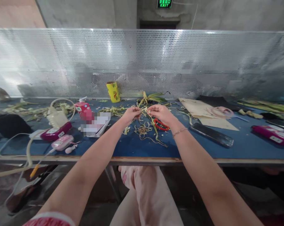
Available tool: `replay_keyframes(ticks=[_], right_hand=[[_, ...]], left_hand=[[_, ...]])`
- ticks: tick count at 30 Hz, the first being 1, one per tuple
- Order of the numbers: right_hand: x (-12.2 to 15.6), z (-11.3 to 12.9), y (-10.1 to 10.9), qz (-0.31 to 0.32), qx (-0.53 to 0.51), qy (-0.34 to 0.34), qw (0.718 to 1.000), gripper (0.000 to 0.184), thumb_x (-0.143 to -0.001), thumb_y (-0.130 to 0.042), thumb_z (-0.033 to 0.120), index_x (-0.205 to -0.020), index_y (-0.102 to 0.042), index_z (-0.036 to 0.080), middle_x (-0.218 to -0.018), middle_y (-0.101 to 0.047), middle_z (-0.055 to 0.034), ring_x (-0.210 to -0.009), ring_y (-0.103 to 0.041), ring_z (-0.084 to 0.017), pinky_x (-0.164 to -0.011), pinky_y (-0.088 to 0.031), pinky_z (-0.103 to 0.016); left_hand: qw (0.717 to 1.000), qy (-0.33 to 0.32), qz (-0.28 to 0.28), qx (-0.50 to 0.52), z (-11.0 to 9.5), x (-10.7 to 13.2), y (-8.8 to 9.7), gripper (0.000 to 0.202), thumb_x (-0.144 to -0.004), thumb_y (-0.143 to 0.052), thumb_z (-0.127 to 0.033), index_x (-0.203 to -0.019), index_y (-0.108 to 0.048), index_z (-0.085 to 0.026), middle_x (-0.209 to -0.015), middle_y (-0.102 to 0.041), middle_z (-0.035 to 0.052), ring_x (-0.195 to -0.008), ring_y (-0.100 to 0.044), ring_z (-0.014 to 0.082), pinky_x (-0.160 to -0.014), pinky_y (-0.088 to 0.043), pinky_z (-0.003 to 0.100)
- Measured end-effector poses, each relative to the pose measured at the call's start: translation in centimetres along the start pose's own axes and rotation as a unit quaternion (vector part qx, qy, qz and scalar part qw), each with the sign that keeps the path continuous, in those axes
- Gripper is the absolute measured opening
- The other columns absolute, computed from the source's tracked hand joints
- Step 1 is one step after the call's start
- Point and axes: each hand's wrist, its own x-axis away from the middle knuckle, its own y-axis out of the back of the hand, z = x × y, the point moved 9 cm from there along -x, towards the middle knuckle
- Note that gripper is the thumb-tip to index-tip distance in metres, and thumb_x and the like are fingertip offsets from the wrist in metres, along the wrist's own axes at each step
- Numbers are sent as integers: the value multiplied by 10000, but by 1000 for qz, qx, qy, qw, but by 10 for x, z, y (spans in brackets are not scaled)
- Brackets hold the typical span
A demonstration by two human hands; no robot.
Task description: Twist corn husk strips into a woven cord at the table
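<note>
My left hand (132, 114) and my right hand (161, 113) are raised close together over the blue table, fingertips pinched. Between them is a small pale green piece of plant (144, 110), its ends hidden by the fingers. Below the right hand, red-handled scissors (161, 126) lie among the scraps, their blades not clearly visible. A stringy tangle of dry roots and stems (143, 129) is spread on the table beneath both hands. Just beyond the fingers lies a bundle of long green leaves and stalks (153, 97).
A perforated metal screen (142, 56) closes off the table's back. Left are a yellow can (113, 92), a red carton (83, 110), a white box (97, 125) and a pink device (62, 142) with cables. Right are a phone (211, 134), cardboard (200, 110) and a magenta case (273, 135).
</note>
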Motion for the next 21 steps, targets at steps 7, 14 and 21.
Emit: replay_keyframes(ticks=[7, 14, 21], right_hand=[[2, 0, -3, 3, -50, -15, 999, 126, -714, -635, 229, -827, -629, 173, -887, -675, -56, -841, -621, -130, -883, -493, -347], [3, -2, -5, 14, -59, -33, 998, 120, -671, -660, 189, -783, -636, 152, -871, -674, -75, -866, -624, -143, -889, -481, -333], [2, 7, 4, -29, 105, 33, 993, 209, -621, -701, 292, -745, -615, 148, -737, -659, -43, -703, -608, -135, -753, -498, -325]], left_hand=[[1000, -1, 4, 8, 0, 1, 0, 207, -654, -701, -185, -744, -524, -127, -572, -555, -19, -531, -550, 60, -583, -464, 212], [1000, -8, 7, 2, -1, 0, 0, 187, -671, -680, -177, -749, -519, -125, -584, -552, -14, -530, -548, 63, -574, -456, 217], [1000, -7, 17, -3, 1, -2, -1, 167, -673, -674, -179, -744, -532, -129, -591, -553, -16, -534, -549, 64, -584, -457, 223]])
